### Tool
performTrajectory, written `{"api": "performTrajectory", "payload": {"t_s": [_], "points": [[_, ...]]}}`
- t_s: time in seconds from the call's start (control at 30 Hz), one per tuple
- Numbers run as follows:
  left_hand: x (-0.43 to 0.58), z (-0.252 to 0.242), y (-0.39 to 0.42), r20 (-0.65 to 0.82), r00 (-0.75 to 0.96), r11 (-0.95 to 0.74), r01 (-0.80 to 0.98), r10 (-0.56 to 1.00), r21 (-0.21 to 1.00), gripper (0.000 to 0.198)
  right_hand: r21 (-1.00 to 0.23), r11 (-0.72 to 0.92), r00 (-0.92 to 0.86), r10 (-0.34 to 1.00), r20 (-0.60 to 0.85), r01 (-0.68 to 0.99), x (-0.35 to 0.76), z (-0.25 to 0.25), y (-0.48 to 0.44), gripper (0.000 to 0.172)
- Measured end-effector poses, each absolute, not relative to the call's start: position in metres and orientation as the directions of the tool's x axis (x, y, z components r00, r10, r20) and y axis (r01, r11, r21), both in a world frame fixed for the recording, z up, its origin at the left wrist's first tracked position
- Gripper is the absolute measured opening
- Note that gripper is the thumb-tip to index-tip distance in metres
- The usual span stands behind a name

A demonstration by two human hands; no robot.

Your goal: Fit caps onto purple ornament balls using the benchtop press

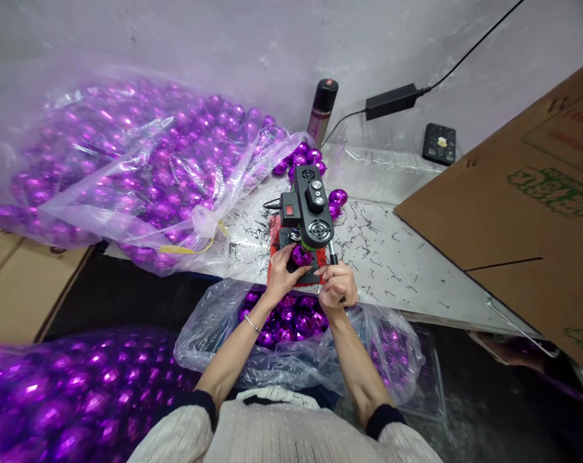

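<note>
My left hand (282, 275) is closed around a shiny purple ball (301, 256), thumb and fingers on its sides. The ball sits under the round head of a small black bench press machine (315, 202), which has a red switch and a red base. My right hand (338, 285) is wrapped round the machine's lever handle (333, 252), to the right of the ball. A few more purple balls (338, 197) lie beside and behind the machine. Below my wrists, a plastic-lined bin (214, 334) holds many purple balls.
A big clear bag (127, 161) of purple balls fills the left; another bag (79, 399) lies lower left. Behind stand a spray can (322, 106), a power adapter (391, 101) and a phone-like black object (439, 143). A cardboard box (522, 186) blocks the right. Small black bits litter the table (378, 257).
</note>
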State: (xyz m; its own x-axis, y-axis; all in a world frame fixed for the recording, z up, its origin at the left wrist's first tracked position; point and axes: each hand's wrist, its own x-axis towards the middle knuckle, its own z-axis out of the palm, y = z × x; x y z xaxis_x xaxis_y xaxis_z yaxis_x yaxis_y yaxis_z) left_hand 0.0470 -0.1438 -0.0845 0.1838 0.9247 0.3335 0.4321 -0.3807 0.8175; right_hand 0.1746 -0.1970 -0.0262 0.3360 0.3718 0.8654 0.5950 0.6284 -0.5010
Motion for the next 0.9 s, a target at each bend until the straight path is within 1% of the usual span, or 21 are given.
{"api": "performTrajectory", "payload": {"t_s": [0.13, 0.23, 0.3, 0.4, 0.5, 0.57, 0.63, 0.7, 0.73, 0.77, 0.8, 0.83, 0.9], "points": [[0.047, -0.083, -0.143, 0.324, 0.178, -0.370, 0.421, 0.929, 0.828, 0.064, -0.516, 0.626, 0.353, 0.376, 0.857, 0.584, 0.175, -0.034, -0.197, 0.043], [0.048, -0.082, -0.142, 0.325, 0.182, -0.372, 0.412, 0.928, 0.832, 0.063, -0.492, 0.638, 0.304, 0.388, 0.870, 0.593, 0.175, -0.038, -0.197, 0.041], [0.048, -0.082, -0.141, 0.328, 0.186, -0.376, 0.409, 0.926, 0.832, 0.063, -0.483, 0.654, 0.302, 0.378, 0.875, 0.583, 0.174, -0.034, -0.197, 0.042], [0.048, -0.081, -0.138, 0.331, 0.194, -0.383, 0.406, 0.923, 0.830, 0.063, -0.529, 0.641, 0.369, 0.379, 0.848, 0.556, 0.172, -0.012, -0.197, 0.042], [0.046, -0.081, -0.142, 0.344, 0.204, -0.399, 0.410, 0.916, 0.820, 0.064, -0.596, 0.570, 0.427, 0.416, 0.803, 0.565, 0.170, 0.022, -0.197, 0.040], [0.041, -0.082, -0.152, 0.383, 0.211, -0.437, 0.423, 0.899, 0.794, 0.065, -0.627, 0.537, 0.441, 0.446, 0.779, 0.565, 0.170, 0.041, -0.197, 0.039], [0.031, -0.085, -0.171, 0.437, 0.250, -0.504, 0.444, 0.864, 0.741, 0.064, -0.631, 0.537, 0.421, 0.472, 0.775, 0.560, 0.171, 0.050, -0.199, 0.038], [0.016, -0.088, -0.194, 0.474, 0.334, -0.580, 0.461, 0.815, 0.672, 0.061, -0.605, 0.557, 0.379, 0.475, 0.794, 0.570, 0.174, 0.049, -0.201, 0.037], [0.008, -0.090, -0.205, 0.480, 0.383, -0.613, 0.463, 0.790, 0.640, 0.061, -0.587, 0.567, 0.356, 0.472, 0.806, 0.577, 0.175, 0.046, -0.203, 0.037], [-0.001, -0.092, -0.213, 0.479, 0.426, -0.639, 0.458, 0.768, 0.618, 0.066, -0.574, 0.575, 0.335, 0.473, 0.815, 0.583, 0.177, 0.042, -0.204, 0.036], [-0.009, -0.094, -0.219, 0.474, 0.461, -0.657, 0.446, 0.750, 0.607, 0.069, -0.565, 0.581, 0.317, 0.477, 0.820, 0.587, 0.178, 0.038, -0.205, 0.035], [-0.016, -0.095, -0.219, 0.470, 0.480, -0.666, 0.431, 0.741, 0.609, 0.068, -0.560, 0.585, 0.305, 0.482, 0.822, 0.587, 0.179, 0.034, -0.206, 0.034], [-0.025, -0.095, -0.204, 0.464, 0.447, -0.637, 0.416, 0.765, 0.649, 0.056, -0.560, 0.589, 0.292, 0.491, 0.821, 0.583, 0.180, 0.029, -0.208, 0.031]]}}
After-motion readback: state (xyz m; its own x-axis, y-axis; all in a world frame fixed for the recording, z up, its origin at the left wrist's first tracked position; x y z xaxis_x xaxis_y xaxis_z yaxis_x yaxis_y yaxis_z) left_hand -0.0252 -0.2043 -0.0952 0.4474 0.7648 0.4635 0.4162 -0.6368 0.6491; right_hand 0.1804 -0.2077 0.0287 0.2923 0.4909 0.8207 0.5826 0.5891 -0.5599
